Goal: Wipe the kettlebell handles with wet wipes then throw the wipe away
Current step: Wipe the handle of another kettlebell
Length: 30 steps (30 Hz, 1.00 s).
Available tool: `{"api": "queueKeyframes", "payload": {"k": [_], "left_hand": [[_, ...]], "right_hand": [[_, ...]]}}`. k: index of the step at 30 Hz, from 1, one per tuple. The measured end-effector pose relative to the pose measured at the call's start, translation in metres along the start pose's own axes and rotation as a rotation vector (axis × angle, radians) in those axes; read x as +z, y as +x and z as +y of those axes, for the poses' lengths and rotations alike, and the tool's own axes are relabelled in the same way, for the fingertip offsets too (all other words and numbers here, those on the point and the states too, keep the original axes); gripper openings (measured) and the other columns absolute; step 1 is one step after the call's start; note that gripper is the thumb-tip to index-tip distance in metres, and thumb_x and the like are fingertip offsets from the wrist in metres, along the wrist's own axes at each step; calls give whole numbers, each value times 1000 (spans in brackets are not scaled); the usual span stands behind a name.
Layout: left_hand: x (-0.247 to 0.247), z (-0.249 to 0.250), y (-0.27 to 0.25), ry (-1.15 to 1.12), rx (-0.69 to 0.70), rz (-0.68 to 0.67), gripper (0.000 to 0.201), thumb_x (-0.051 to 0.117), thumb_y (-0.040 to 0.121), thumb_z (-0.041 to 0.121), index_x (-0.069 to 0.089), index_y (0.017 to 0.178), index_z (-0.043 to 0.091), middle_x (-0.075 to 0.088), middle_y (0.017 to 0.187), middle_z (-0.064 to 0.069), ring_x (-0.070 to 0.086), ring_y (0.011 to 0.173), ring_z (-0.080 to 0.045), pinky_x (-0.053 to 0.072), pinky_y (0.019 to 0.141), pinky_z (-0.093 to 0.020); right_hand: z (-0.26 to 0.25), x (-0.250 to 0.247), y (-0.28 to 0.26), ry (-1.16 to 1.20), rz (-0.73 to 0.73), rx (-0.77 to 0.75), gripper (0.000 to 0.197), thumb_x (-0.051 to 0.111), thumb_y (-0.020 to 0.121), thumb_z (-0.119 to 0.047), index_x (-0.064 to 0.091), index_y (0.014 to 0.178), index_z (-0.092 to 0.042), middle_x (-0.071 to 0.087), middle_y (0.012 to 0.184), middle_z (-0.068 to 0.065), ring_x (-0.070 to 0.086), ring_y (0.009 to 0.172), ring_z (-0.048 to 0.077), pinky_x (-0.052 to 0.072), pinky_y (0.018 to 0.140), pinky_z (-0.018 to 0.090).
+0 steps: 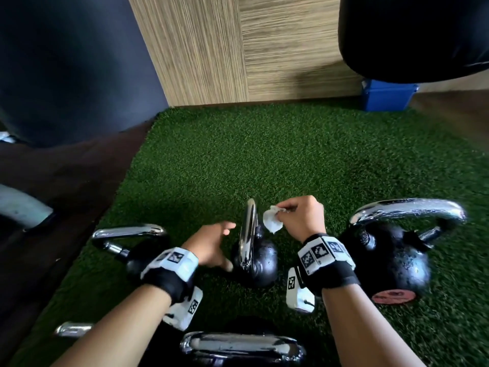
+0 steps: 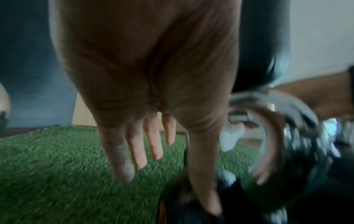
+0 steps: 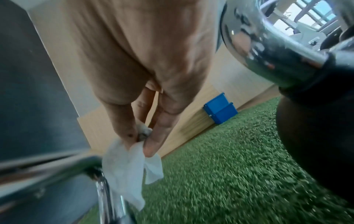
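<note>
Several black kettlebells with chrome handles stand on green turf. The middle kettlebell [image 1: 255, 256] shows its handle [image 1: 248, 229] edge-on. My right hand [image 1: 299, 215] pinches a crumpled white wet wipe [image 1: 272, 221] just right of that handle's top; in the right wrist view the wipe [image 3: 130, 165] hangs from the fingertips [image 3: 151, 145] beside the chrome handle [image 3: 103, 189]. My left hand [image 1: 214, 243] is open with straight fingers just left of the middle kettlebell, its thumb near the ball. In the left wrist view, the left fingers [image 2: 134, 148] are spread over the turf.
A larger kettlebell [image 1: 389, 258] stands at the right, another [image 1: 137, 247] at the left, and one handle [image 1: 242, 347] lies close to me. A blue bin [image 1: 387, 95] sits by the wooden wall beneath a black hanging bag [image 1: 412, 35]. Dark flooring borders the turf [image 1: 264, 154] on the left.
</note>
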<state>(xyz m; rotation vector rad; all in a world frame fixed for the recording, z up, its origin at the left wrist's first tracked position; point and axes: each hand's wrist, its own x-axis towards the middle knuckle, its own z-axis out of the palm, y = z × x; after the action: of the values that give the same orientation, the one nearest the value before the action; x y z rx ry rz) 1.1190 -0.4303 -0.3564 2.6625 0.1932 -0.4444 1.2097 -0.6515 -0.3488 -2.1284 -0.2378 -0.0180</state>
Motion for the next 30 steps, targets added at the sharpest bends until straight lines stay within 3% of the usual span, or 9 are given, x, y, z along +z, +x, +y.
{"api": "queueKeyframes", "payload": {"k": [4, 9, 12, 16, 19, 21, 23, 27, 30], "left_hand": [[35, 14, 11, 29, 257, -143, 98, 99, 51, 39, 54, 136, 24, 56, 136, 9, 54, 126, -14, 42, 112, -29], [59, 4, 13, 133, 176, -42, 113, 78, 55, 76, 33, 151, 34, 43, 151, 7, 54, 130, -17, 41, 109, -25], [62, -2, 16, 149, 158, -55, 103, 77, 66, 68, 35, 152, 28, 44, 151, 2, 56, 130, -20, 40, 106, -21], [61, 2, 16, 189, 188, -86, 93, 76, 78, 59, 35, 153, 24, 41, 156, -3, 53, 132, -21, 44, 112, -35], [61, 8, 16, 256, 239, -87, 88, 70, 80, 66, 34, 153, 31, 36, 161, -4, 41, 143, -24, 36, 120, -35], [64, 10, 17, 311, 250, -107, 81, 64, 82, 72, 41, 149, 33, 39, 159, -2, 38, 145, -25, 32, 122, -35], [66, 10, 18, 314, 225, -99, 82, 64, 81, 73, 43, 149, 32, 42, 158, -2, 41, 143, -25, 34, 121, -35], [67, 5, 20, 268, 143, -80, 92, 62, 68, 78, 38, 147, 37, 39, 158, -3, 47, 139, -26, 38, 117, -35], [69, 1, 23, 234, 91, -81, 102, 60, 58, 83, 44, 145, 33, 48, 151, 5, 56, 130, -20, 46, 110, -37]], "right_hand": [[12, 23, 6, 9, -5, 107, 12, 77, 83, -12, 80, 94, -14, 77, 94, 4, 65, 78, 10, 47, 72, 15], [17, 45, 9, 75, -5, 169, 12, 78, 82, -16, 80, 94, -17, 76, 92, 1, 62, 77, 10, 46, 74, 17], [19, 56, 7, 75, -52, 147, 13, 81, 81, -22, 80, 93, -20, 71, 80, -5, 59, 69, 4, 45, 71, 17], [18, 63, 9, 62, -69, 157, 6, 77, 85, -19, 81, 89, -19, 75, 82, 0, 58, 63, 4, 39, 55, 7], [12, 60, 16, 107, -49, 145, 7, 77, 84, -16, 81, 88, -20, 70, 74, -6, 62, 67, 6, 42, 59, 9], [9, 60, 21, 170, 17, 100, 10, 77, 84, -17, 81, 92, -21, 67, 72, -14, 57, 66, -5, 36, 57, -4], [9, 60, 22, 216, 14, 95, 14, 77, 85, -18, 81, 97, -21, 71, 79, -13, 57, 68, -9, 38, 61, -6], [10, 56, 27, 200, -125, 167, 21, 76, 87, -17, 78, 107, -22, 76, 104, 0, 67, 86, 9, 51, 80, 15], [5, 49, 30, 241, -56, 57, 19, 76, 86, -13, 80, 101, -23, 77, 99, -5, 61, 76, -7, 42, 62, -3]]}}
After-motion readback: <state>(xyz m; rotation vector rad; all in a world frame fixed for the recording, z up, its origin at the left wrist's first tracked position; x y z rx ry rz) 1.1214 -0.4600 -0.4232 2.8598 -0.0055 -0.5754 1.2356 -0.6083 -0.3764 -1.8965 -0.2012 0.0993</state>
